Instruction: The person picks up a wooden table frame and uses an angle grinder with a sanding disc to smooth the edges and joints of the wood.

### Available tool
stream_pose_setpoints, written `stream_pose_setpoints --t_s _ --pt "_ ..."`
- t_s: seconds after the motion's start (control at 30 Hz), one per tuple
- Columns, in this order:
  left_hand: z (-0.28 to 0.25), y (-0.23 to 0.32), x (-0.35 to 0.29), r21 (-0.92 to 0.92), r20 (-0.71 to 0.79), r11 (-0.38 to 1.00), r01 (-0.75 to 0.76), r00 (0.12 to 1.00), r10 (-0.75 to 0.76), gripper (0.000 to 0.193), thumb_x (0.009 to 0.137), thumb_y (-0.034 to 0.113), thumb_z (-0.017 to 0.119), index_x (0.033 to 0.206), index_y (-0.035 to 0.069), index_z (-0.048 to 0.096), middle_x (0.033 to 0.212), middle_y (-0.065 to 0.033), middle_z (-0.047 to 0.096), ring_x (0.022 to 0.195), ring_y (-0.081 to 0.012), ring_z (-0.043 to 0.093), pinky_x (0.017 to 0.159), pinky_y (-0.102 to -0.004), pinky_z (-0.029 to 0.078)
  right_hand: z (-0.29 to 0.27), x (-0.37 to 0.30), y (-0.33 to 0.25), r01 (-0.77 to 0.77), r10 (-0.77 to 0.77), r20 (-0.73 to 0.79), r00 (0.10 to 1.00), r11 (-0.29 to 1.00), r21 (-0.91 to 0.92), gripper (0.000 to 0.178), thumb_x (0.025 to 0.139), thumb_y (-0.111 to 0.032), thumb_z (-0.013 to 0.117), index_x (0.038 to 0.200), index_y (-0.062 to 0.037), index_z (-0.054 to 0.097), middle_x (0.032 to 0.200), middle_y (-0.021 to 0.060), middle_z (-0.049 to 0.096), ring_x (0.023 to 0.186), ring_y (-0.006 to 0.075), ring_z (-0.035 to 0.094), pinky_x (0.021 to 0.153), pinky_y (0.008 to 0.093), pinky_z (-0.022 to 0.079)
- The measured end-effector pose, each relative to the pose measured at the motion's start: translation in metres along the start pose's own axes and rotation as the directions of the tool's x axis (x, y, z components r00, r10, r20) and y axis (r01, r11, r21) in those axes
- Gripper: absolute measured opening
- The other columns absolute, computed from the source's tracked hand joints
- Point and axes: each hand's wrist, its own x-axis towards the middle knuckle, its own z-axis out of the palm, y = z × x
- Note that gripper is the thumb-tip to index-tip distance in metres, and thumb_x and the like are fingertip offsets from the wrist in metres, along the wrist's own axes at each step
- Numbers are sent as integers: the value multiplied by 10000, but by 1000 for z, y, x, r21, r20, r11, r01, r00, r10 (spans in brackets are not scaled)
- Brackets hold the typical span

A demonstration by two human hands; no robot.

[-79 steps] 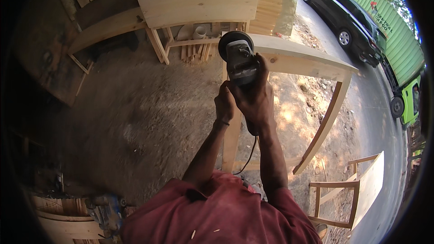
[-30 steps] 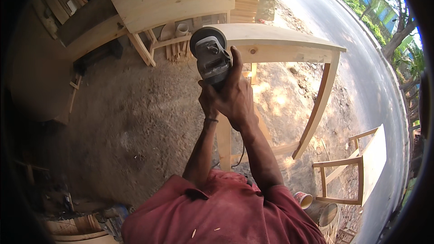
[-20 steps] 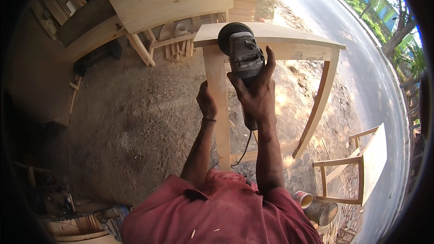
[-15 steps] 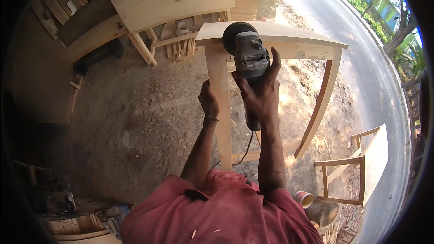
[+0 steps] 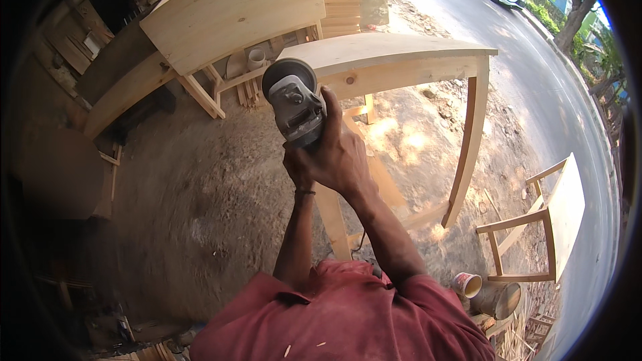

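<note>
Pale-wood counter (image 5: 391, 47), sanding apparently underway: grinder (image 5: 299, 115) at counter's left end, right hand (image 5: 340, 158) clamped round it; left hand (image 5: 297, 172) close beside, grip unclear. Next move likely wants disc (image 5: 287, 69) level against counter's edge.

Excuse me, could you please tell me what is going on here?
A person's right hand grips a dark grey power tool with a round black disc, held at the left end of a pale wooden table. Whether the disc touches the table is unclear. The left hand is close to the tool, partly hidden, so its hold cannot be told.
</note>
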Motion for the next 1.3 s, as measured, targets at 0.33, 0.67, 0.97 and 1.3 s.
stream_pose_setpoints --t_s 0.33,0.67,0.97,1.3 --pt "-2 13 -5 -163 -4 979 123 992 -125 565 1060 438 327 1203 -30 609 1133 -169 667 1046 -284 632 918 -401 488 -61 1 27 -144 170 -100 980 963 230 1071 806 -259 801 1535 -65 42 1076 288 687 979 436 704 827 483 569" --pt "-2 11 -4 -268 -12 951 154 987 -163 510 1063 389 363 1240 -27 597 1189 -125 642 1086 -243 602 943 -373 475 -101 4 52 -97 146 -203 968 968 233 998 848 -238 760 1529 -46 57 1118 246 697 1017 393 705 875 458 562" --pt "-4 21 -4 -253 17 944 211 977 -214 489 1057 375 349 1241 -13 583 1159 -115 633 1065 -223 596 933 -363 475 -132 6 92 -173 245 -278 929 950 261 1051 798 -338 807 1559 -115 117 1242 275 602 1113 364 649 942 454 534" --pt "2 24 -8 -290 -8 938 191 979 -202 478 1057 393 325 1199 1 558 1127 -97 595 1076 -204 567 928 -363 467 -158 11 119 -251 303 -455 837 952 173 930 837 -282 782 1538 -75 207 1370 262 493 1176 339 583 971 439 500"
